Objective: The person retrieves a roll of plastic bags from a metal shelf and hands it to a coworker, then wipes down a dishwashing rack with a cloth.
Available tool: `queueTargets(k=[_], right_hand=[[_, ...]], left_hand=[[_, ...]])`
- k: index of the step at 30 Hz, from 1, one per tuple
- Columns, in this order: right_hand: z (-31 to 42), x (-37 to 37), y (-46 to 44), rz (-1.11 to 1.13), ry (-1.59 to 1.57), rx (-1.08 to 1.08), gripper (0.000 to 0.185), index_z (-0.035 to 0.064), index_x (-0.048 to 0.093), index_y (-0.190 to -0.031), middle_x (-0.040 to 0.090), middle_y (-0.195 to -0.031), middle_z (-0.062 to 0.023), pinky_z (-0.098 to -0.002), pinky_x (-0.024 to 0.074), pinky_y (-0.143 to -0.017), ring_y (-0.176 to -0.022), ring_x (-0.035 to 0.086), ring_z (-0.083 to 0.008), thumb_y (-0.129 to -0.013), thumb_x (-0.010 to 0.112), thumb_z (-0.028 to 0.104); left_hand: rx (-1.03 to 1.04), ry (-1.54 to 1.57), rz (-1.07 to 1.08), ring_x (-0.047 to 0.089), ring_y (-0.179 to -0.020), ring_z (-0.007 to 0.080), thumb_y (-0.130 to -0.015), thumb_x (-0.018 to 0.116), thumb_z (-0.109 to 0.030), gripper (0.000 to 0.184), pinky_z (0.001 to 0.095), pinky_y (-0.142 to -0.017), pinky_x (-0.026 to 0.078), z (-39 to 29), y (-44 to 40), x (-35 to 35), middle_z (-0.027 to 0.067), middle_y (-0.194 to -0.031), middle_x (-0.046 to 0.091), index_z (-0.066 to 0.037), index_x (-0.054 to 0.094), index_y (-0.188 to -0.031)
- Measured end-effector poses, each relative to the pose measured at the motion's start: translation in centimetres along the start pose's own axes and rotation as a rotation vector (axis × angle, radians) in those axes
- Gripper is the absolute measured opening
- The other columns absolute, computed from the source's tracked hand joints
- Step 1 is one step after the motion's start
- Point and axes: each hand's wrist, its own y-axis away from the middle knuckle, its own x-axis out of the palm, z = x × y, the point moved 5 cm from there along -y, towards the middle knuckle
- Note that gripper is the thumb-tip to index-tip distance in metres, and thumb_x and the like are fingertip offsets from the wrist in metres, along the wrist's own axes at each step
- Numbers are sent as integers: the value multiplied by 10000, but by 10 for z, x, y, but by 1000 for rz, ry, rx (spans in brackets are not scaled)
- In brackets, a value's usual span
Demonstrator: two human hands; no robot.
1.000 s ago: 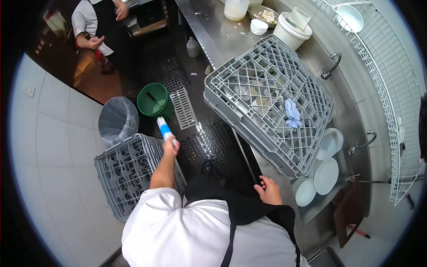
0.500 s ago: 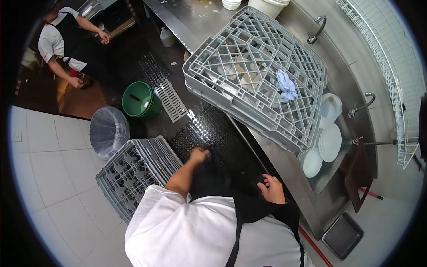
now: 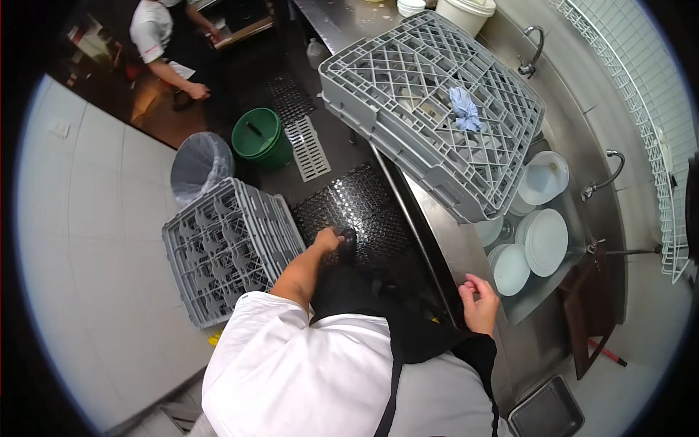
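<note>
My left hand hangs in front of my body above the dark floor mat, its fingers curled in, with nothing visible in them. My right hand is held over the edge of the steel counter, fingers apart and slightly bent, holding nothing. Beyond it, a large grey dish rack lies across the counter, its lattice side up. A crumpled blue cloth rests on that lattice. Right of my right hand, white plates and a pale bowl sit in the sink.
Grey racks stand stacked at my left by the tiled wall. Behind them are a lined bin and green buckets. A co-worker stands at the far left. Two taps rise behind the sink.
My view has turned and moved forward, so the stacked racks and sink show more fully. My right hand has moved over the counter edge. My left hand stays low and curled.
</note>
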Motion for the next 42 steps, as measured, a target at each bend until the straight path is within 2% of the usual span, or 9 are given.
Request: queueTargets(k=[3,7,17,18,22,28,32,39,42], right_hand=[[-1,-13,-4,-28,-64,-61,268,-14,704,-1119,674,-892,-120,-321,524,-750,-790,651,-207,-861,737,52],[9,-26,-10,-10,-101,-139,257,-26,702,-1116,671,-884,-110,-321,516,-762,-799,636,-196,-880,730,72],[4,-37,17,36,-70,-169,254,-26,705,-1104,680,-878,-116,-324,521,-762,-797,651,-208,-867,728,63],[2,-39,21,30,-58,-160,256,-26,705,-1106,681,-880,-116,-322,520,-766,-799,651,-206,-867,726,63],[-15,-44,32,-9,-95,-114,256,-25,705,-1115,687,-894,-111,-313,517,-779,-807,645,-187,-875,717,63],[-22,-46,16,-51,-196,-107,252,-39,700,-1119,688,-899,-97,-313,518,-792,-823,638,-168,-898,713,83],[-13,-37,-6,24,-114,-190,254,-42,696,-1124,680,-891,-90,-317,515,-798,-834,637,-172,-912,714,97],[10,-33,-11,-56,-122,-158,274,-44,688,-1157,673,-931,-61,-276,497,-805,-855,608,-133,-932,712,110],[16,-29,-16,-125,-186,-89,253,-38,696,-1137,674,-918,-73,-290,502,-813,-858,616,-149,-912,712,77]], left_hand=[[-52,-48,-61,617,-1211,408,-871,749,-426,628,428,-1032,497,23,20,3,255,-1279,648,13,622,-1301],[-59,-153,19,595,-1246,404,-873,746,-454,670,436,-1048,486,37,43,23,260,-1317,624,13,597,-1330],[44,-92,126,629,-1199,385,-884,756,-369,558,434,-1019,498,1,65,66,227,-1254,670,-8,632,-1291],[-35,-14,136,617,-1216,391,-888,749,-376,567,439,-1037,487,-16,82,55,228,-1278,658,-17,626,-1310],[134,-119,65,591,-1249,402,-896,733,-394,599,444,-1054,477,-20,60,64,239,-1326,627,-17,604,-1344],[125,-112,54,593,-1248,388,-893,736,-353,581,433,-1064,474,-25,71,35,242,-1313,633,-12,601,-1344],[129,-47,-84,608,-1219,388,-893,737,-310,540,438,-1057,479,2,69,16,238,-1268,657,-7,610,-1321],[22,-296,5,590,-1254,373,-872,750,-353,575,421,-1074,468,56,38,8,227,-1313,635,-13,618,-1316],[32,-219,11,606,-1232,376,-881,738,-350,563,429,-1065,476,52,23,3,229,-1296,645,-20,616,-1321]])
